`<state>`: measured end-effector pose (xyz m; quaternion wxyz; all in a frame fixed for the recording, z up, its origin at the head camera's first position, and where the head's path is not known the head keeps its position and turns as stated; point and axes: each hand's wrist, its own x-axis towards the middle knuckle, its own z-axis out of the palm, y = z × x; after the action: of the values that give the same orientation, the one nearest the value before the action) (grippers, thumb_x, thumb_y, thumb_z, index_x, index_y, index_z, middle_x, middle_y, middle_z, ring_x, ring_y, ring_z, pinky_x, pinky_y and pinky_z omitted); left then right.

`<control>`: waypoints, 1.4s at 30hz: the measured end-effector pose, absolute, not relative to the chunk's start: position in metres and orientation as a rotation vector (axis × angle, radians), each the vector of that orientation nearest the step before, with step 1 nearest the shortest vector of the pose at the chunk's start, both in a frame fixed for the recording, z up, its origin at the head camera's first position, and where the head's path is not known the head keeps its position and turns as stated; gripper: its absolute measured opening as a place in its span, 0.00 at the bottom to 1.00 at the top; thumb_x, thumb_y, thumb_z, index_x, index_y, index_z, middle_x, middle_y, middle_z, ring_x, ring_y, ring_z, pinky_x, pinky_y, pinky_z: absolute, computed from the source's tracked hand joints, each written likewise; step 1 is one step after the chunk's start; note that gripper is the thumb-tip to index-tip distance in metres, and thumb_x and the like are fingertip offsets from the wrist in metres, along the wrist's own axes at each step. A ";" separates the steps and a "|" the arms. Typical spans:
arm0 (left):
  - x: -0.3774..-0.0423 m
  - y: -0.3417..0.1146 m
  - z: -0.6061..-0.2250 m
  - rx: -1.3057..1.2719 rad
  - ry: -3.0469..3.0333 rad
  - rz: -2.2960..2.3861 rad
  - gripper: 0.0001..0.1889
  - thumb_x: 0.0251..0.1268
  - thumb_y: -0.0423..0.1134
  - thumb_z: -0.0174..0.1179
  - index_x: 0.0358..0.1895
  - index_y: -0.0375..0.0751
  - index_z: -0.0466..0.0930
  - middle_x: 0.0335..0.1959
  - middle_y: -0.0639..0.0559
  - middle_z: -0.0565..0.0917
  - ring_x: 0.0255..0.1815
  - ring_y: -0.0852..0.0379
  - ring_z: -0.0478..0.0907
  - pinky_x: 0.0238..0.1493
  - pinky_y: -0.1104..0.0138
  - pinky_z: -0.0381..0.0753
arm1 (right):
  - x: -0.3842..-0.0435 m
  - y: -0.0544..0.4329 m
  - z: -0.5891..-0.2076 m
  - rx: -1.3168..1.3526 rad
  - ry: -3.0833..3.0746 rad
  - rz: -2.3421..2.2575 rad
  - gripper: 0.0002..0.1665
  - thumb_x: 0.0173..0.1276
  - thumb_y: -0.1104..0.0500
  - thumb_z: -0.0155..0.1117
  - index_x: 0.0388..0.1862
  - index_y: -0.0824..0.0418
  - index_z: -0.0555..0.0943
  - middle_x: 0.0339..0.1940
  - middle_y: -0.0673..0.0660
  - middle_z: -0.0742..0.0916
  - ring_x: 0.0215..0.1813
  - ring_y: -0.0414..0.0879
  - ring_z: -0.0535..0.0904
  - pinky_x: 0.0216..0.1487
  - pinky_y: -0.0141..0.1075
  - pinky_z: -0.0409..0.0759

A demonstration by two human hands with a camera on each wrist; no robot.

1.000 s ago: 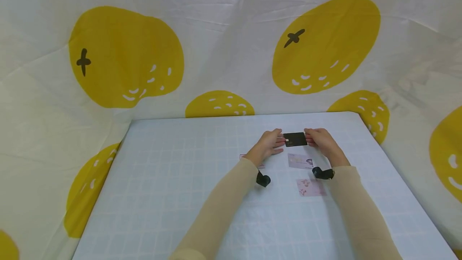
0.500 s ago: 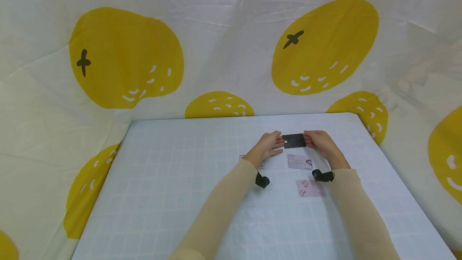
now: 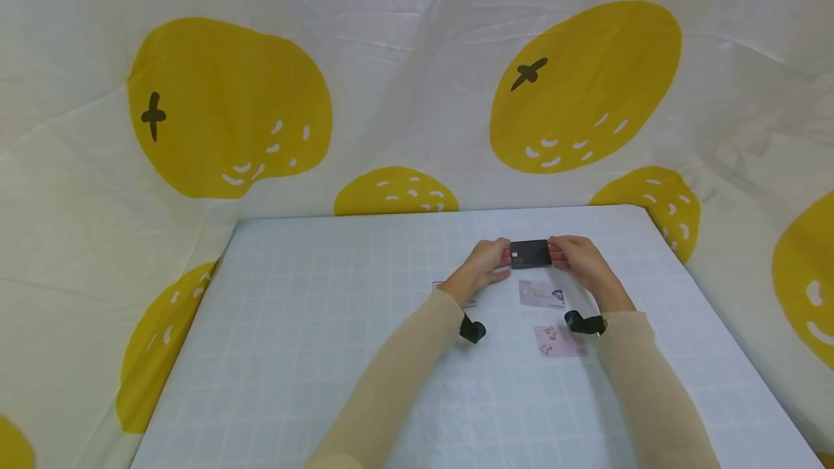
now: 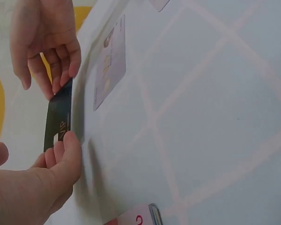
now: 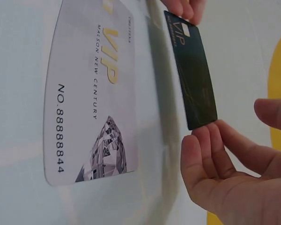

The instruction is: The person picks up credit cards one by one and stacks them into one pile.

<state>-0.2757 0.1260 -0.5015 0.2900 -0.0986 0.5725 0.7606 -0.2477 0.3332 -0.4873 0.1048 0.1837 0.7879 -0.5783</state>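
Note:
A black VIP card (image 3: 531, 255) with a pale chip square lies lengthwise between both hands near the table's back edge. At its left short end are the fingertips of my left hand (image 3: 486, 262); its thumb stands off to the side in the left wrist view. My right hand (image 3: 580, 259) touches the other short end with its fingertips, and that thumb is also apart from the card in the right wrist view. Below the black card lies a silvery VIP card (image 5: 91, 93) with a diamond printed on it. The card's underside is hidden.
A pinkish card (image 3: 554, 341) with red marks lies nearer the front, beside the right wrist camera. Partly hidden under the left wrist is a red-edged card (image 3: 473, 302). Behind the table (image 3: 313, 324) hangs a white curtain (image 3: 397, 114) with yellow fruit prints.
The left fingertips have closed in on the black card's left end, and the card has tilted or shifted very slightly. The right hand stays at the other end.

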 end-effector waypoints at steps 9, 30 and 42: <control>-0.275 0.112 -0.486 -0.197 1.654 1.996 0.21 0.73 0.42 0.56 0.60 0.28 0.74 0.45 0.44 0.79 0.49 0.49 0.79 0.50 0.57 0.83 | -0.242 0.322 -0.479 0.454 2.334 -1.768 0.35 0.82 0.49 0.47 0.75 0.73 0.61 0.71 0.70 0.69 0.69 0.61 0.67 0.68 0.44 0.69; -0.257 0.033 -0.478 0.032 1.831 1.855 0.20 0.78 0.44 0.53 0.62 0.33 0.77 0.48 0.48 0.82 0.52 0.52 0.81 0.53 0.58 0.81 | -0.224 0.272 -0.477 0.168 2.389 -1.730 0.31 0.81 0.49 0.50 0.67 0.74 0.70 0.64 0.72 0.75 0.63 0.64 0.74 0.64 0.49 0.73; -0.240 -0.002 -0.478 0.070 1.915 1.851 0.21 0.78 0.45 0.53 0.62 0.33 0.77 0.50 0.47 0.82 0.52 0.53 0.81 0.54 0.59 0.80 | -0.217 0.248 -0.480 0.096 2.373 -1.731 0.29 0.80 0.49 0.52 0.65 0.72 0.73 0.63 0.69 0.78 0.60 0.59 0.78 0.57 0.40 0.79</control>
<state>-0.2399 -0.0019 -0.4777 0.2362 0.0255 0.6984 0.6751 -0.2166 0.2479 -0.4804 0.1014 0.0323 0.8032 -0.5861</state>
